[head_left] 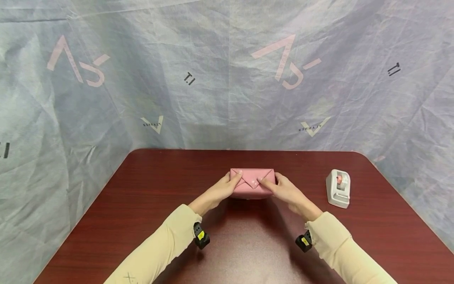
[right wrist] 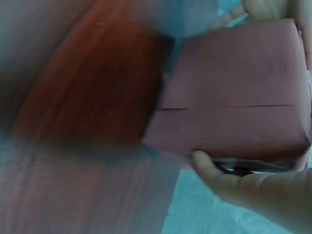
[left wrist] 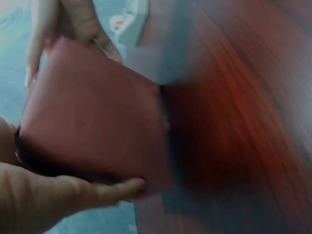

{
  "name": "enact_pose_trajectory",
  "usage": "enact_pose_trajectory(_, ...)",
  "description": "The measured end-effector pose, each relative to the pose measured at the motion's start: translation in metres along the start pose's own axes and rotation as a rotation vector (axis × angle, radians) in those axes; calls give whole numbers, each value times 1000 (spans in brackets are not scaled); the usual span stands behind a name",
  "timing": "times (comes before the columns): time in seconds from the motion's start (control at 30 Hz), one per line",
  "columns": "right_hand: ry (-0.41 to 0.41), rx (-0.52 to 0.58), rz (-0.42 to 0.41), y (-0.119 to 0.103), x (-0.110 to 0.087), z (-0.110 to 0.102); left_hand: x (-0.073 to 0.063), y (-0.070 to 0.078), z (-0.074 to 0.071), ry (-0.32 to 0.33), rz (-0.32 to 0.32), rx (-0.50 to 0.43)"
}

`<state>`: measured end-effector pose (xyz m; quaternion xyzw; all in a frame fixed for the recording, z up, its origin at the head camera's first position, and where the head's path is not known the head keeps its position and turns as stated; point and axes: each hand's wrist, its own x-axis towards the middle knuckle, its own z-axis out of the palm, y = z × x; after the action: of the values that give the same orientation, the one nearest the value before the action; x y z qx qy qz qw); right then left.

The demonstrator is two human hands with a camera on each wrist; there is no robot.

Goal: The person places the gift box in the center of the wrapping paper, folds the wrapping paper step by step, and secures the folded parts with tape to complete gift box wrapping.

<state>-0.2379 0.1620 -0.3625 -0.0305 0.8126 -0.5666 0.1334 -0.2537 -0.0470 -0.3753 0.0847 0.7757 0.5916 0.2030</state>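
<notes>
Between my two hands is a box wrapped in pink paper [head_left: 251,193], its folded end with a pointed flap facing up toward the head camera. My left hand [head_left: 224,188] grips its left side, thumb on the folded end. On the opposite side my right hand [head_left: 288,192] holds it the same way, thumb beside the flap's tip. Both wrist views are blurred; a broad side of the box [left wrist: 97,112] fills much of the left one, and a paper seam crosses the box [right wrist: 234,97] in the right one. Whether the box touches the table cannot be told.
A white tape dispenser [head_left: 338,189] with an orange-pink core stands at the right of the dark red wooden table [head_left: 159,177]. Grey-blue printed sheeting [head_left: 227,98] hangs behind and around the table.
</notes>
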Motion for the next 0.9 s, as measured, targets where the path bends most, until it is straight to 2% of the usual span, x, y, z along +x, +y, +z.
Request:
enact_pose_trajectory(0.07, 42, -38, -58, 5, 0, 3, 0, -5, -2, 8, 55, 76)
enact_pose_trajectory(0.17, 77, -44, -127, 16, 0, 7, -2, -15, -5, -17, 113, 168)
enact_pose_trajectory(0.33, 63, 4, -237, 32, -8, 16, -12, -30, -9, -65, 196, 341)
enact_pose_trajectory(0.47, 78, -92, -338, 43, -16, 22, -23, -38, -8, -100, 225, 447)
enact_pose_trajectory(0.6, 70, -157, -393, 49, -22, 25, -34, -45, -5, -127, 274, 518)
enact_pose_trajectory(0.73, 63, -213, -427, 52, -24, 24, -39, -48, -4, -99, 304, 596)
enact_pose_trajectory(0.9, 69, -392, -459, 51, -21, 19, -40, -47, -2, -9, 295, 851)
